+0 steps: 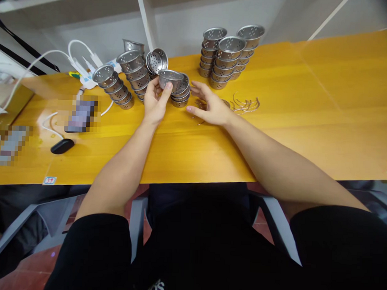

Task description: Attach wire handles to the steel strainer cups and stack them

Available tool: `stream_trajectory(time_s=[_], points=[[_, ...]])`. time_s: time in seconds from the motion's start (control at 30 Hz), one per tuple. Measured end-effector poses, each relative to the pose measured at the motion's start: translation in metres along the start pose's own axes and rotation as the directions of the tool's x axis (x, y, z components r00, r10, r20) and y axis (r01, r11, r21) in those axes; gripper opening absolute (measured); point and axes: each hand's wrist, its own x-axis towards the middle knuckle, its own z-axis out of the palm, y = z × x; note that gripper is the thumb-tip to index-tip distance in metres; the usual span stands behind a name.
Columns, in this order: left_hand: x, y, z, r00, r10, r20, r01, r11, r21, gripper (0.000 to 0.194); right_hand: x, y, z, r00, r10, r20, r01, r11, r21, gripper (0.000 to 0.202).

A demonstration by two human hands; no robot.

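The left hand (157,100) grips a metal cup (170,80); the right hand (210,105) (fingers parted) curves half-open nearby.

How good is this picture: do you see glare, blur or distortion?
Head view: pale glare on the glossy yellow wooden table; mild blur on the thin copper-coloured wires; apparent wide-angle stretching of the bare forearms; square pixel blocks over the dark flat device.

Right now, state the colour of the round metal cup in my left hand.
Silver-grey; the round metal cup in your left hand shows best in the head view.
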Motion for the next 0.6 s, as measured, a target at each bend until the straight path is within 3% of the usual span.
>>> stream_trajectory(time_s=[0.17,0.43,0.6], points=[[0.004,-0.015,-0.003,0.999,0.029,0.03,-0.031,0.996,0.081,0.118,-0.003,-0.014,0.003,1.0,-0.009,0.023,0.01,1.0,-0.009,0.136],[-0.01,-0.001,0.006,0.983,-0.007,0.184,-0.017,0.992,0.128,0.114,-0.007,-0.036,-0.002,0.996,-0.057,-0.065,0.043,0.978,-0.204,0.135],[-0.014,-0.007,0.006,0.965,0.021,0.263,-0.065,0.985,0.162,0.117,-0.009,-0.045,-0.006,0.995,-0.085,-0.061,0.069,0.973,-0.22,0.13]])
